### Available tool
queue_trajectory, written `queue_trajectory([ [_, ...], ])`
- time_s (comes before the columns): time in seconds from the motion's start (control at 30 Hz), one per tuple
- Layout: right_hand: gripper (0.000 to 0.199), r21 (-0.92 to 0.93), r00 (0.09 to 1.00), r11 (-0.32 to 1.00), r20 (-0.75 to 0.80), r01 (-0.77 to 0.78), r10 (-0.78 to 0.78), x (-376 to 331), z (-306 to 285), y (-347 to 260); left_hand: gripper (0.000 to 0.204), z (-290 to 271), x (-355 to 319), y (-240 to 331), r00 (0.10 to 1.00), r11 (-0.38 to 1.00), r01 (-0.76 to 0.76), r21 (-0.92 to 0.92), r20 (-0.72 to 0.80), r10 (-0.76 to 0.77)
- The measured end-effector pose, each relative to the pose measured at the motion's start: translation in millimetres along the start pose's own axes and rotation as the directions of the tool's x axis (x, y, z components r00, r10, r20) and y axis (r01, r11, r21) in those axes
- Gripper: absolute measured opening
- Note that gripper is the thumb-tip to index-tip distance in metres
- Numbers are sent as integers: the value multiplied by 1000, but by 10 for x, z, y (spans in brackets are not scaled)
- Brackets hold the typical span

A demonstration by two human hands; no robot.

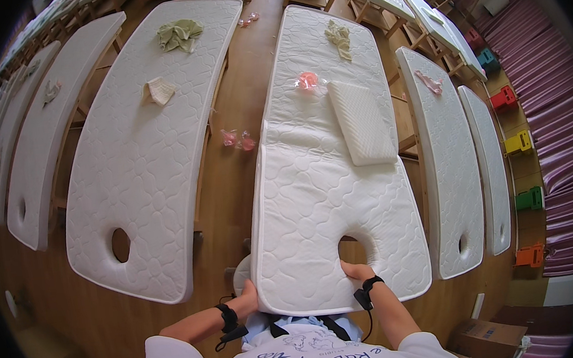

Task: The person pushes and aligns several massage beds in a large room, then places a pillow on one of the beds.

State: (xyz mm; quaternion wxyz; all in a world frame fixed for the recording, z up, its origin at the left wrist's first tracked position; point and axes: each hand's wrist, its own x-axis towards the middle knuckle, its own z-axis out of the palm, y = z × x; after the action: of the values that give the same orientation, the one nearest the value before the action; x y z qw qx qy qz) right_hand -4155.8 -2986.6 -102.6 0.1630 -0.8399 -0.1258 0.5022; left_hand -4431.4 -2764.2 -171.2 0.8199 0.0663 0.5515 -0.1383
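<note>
A white quilted massage-bed mattress [315, 197] lies in front of me, creased across its middle, with a round hole near its close end. My right hand [356, 270] reaches over the close edge and grips the hole's rim, its fingertips down inside. At the close left corner, my left hand [248, 297] holds the mattress side, its fingers partly hidden by the edge. On the mattress rest a white ribbed foam pillow [363, 123], a pink item in clear wrapping [306, 82] and a crumpled pale green cloth [339, 40].
Beside it on the left stands another mattress bed [142, 164] with a green cloth [180, 36] and a cream cloth [157, 92]. Pink wrapped items [238, 140] lie on the wooden floor between. More beds [445, 165], coloured stools [518, 143] and a purple curtain [554, 121] are rightward.
</note>
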Motion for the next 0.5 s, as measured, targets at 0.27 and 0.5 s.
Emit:
queue_trajectory([
  [0.27, 56, 619, 990, 774, 126, -134, 70, 355, 373, 291, 62, 41, -416, 283, 992, 993, -116, -19, 41, 116],
  [0.5, 61, 165, 995, 983, -45, -78, 86, 115, 323, -59, 62, 134, -537, 296, 1000, 996, -17, -88, -27, 15],
])
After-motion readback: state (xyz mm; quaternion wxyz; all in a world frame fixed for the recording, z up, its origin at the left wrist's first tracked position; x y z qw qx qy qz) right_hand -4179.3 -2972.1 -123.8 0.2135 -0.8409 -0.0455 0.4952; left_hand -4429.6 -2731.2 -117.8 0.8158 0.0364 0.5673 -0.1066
